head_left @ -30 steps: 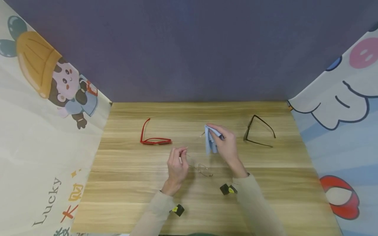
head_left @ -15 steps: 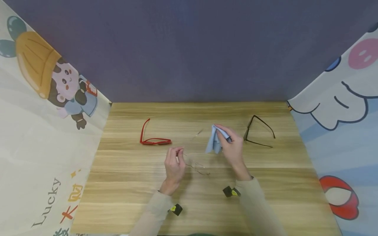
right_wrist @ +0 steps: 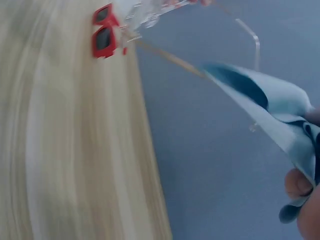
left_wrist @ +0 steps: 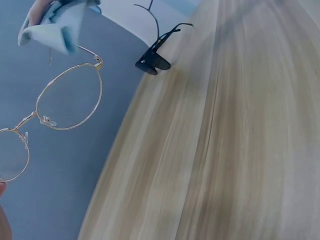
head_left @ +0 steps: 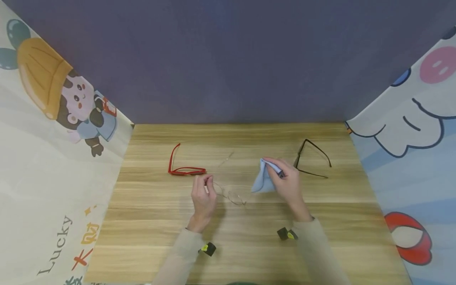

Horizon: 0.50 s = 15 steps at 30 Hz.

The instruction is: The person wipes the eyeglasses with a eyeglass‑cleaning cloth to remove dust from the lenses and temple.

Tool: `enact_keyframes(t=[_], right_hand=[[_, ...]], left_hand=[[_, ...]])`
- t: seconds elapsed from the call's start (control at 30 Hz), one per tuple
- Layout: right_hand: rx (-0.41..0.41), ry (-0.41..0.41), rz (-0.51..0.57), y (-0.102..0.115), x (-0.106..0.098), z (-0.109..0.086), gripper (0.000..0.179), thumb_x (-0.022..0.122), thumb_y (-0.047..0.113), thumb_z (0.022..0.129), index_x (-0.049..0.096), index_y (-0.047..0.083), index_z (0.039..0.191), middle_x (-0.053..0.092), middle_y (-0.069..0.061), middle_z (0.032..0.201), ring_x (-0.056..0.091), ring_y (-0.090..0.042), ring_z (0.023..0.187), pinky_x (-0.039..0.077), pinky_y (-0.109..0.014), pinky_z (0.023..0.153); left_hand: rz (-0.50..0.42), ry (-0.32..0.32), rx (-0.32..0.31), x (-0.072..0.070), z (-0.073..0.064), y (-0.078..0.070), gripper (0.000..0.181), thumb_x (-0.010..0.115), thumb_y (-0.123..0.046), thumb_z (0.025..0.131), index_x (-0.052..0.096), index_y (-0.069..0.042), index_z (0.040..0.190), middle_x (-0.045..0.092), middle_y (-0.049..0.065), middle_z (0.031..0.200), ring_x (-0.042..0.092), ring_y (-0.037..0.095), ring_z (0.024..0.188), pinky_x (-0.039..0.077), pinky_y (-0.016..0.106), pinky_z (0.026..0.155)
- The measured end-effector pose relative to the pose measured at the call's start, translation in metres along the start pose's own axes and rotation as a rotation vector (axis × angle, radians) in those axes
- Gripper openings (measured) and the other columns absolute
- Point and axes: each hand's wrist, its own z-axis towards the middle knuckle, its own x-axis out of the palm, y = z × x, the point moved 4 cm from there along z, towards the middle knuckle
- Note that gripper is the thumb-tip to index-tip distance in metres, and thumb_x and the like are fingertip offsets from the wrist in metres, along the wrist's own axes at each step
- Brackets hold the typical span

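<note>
Thin gold-rimmed eyeglasses (left_wrist: 25, 120) with clear round lenses are pinched at one side by my left hand (head_left: 204, 200), fingertips curled together. They are held up off the table, temples out, and look faint in the head view. My right hand (head_left: 287, 184) grips a light blue cloth (head_left: 263, 180) between thumb and fingers; its loose end hangs down to the left. A gap separates cloth and eyeglasses in the head view. In the left wrist view only a fingertip of my left hand shows at the lower left edge.
Red sunglasses (head_left: 177, 173) lie on the wooden table (head_left: 242, 253) at the left, just beyond my left hand. Black sunglasses (head_left: 298, 159) with spread temples lie at the right, close behind my right hand. A dark partition (head_left: 235, 63) stands along the table's back edge.
My left hand has moved left with the eyeglasses. The right hand has shifted right and slightly nearer with the cloth, so the two are farther apart.
</note>
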Motion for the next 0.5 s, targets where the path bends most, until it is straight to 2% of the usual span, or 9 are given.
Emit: enact_keyframes(t=[0.1,0.2,0.37,0.5], right_hand=[[-0.071,0.146,-0.155,0.001,0.007,-0.006,0.028,0.076,-0.004,0.087,0.078,0.008,0.112,0.074,-0.009,0.094,0.060,-0.013,0.072,0.047,-0.018,0.058],[-0.120,0.222,-0.260,0.001,0.013,-0.011,0.031,0.078,-0.002,0.087,0.078,0.010,0.115,0.073,-0.007,0.094,0.059,-0.013,0.068,0.046,-0.021,0.052],[-0.128,0.247,-0.269,0.002,0.020,-0.014,0.031,0.079,-0.001,0.087,0.077,0.009,0.116,0.073,-0.008,0.095,0.061,-0.014,0.068,0.048,-0.023,0.051],[-0.129,0.303,-0.288,0.001,0.028,-0.023,0.029,0.080,0.004,0.088,0.077,0.012,0.116,0.073,-0.007,0.098,0.067,-0.016,0.072,0.056,-0.027,0.055]], left_hand=[[0.002,-0.026,-0.008,-0.001,0.003,0.001,0.009,0.064,0.016,0.090,0.064,0.010,0.097,0.056,0.015,0.077,0.058,0.025,0.068,0.052,0.025,0.061],[0.016,-0.053,-0.004,-0.001,0.006,0.002,0.010,0.064,0.016,0.090,0.064,0.010,0.098,0.056,0.015,0.077,0.057,0.025,0.067,0.050,0.025,0.059],[0.042,-0.097,0.021,-0.003,0.010,0.003,0.011,0.065,0.019,0.087,0.064,0.012,0.095,0.058,0.017,0.080,0.058,0.027,0.069,0.050,0.028,0.059],[0.050,-0.133,0.024,-0.004,0.014,0.006,0.012,0.065,0.021,0.086,0.063,0.012,0.094,0.058,0.019,0.081,0.058,0.028,0.070,0.049,0.026,0.059]])
